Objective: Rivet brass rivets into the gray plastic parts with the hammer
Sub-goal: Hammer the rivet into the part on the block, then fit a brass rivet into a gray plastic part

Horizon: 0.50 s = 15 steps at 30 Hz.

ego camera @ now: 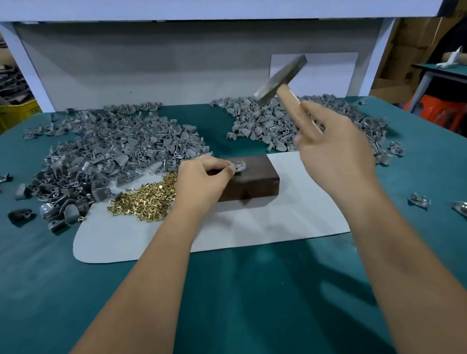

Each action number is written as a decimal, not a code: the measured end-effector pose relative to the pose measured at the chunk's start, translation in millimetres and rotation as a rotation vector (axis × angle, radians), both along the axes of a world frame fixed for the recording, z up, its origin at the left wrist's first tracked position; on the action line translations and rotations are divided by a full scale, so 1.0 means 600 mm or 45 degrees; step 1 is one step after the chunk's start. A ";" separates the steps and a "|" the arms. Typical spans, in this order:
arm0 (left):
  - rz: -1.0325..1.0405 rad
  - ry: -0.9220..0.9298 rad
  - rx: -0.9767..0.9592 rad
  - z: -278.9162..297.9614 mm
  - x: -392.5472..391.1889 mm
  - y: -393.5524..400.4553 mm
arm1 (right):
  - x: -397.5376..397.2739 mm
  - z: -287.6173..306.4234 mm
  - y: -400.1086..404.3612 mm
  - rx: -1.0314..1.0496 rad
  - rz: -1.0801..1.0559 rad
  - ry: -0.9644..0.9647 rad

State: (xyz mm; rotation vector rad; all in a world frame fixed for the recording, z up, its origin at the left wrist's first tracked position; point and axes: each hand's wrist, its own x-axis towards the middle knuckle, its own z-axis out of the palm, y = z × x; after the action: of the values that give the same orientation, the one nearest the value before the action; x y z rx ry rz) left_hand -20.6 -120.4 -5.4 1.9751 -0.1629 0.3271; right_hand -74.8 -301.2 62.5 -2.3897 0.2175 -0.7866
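Forearms reach over the tabletop (240, 306), hammer (281, 81) raised.
Left hand (202, 180) pinches a gray part (240, 167) on the block (251, 180); right hand (336, 148) grips the hammer at 1 o'clock; rivets (145, 200) at 9. No legible writing.

Both bare forearms are extended forward from the lower edge of the view. The left hand (203, 177) is held low, knuckles up, with its fingers curled and the fingertips pinched together at the front. The right hand (334, 149) is raised higher, seen from the back, its fingers wrapped in a grip; the index finger is blurred and partly extended.
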 end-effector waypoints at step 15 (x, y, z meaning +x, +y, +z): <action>-0.034 0.108 -0.099 0.001 0.004 0.006 | 0.027 -0.093 -0.001 -0.299 -0.180 0.528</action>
State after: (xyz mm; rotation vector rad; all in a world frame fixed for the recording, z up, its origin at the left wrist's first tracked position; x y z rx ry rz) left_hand -18.4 -116.9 -4.7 1.9047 -0.1204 0.2285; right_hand -58.3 -301.5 6.6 -2.7683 0.4889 -0.3829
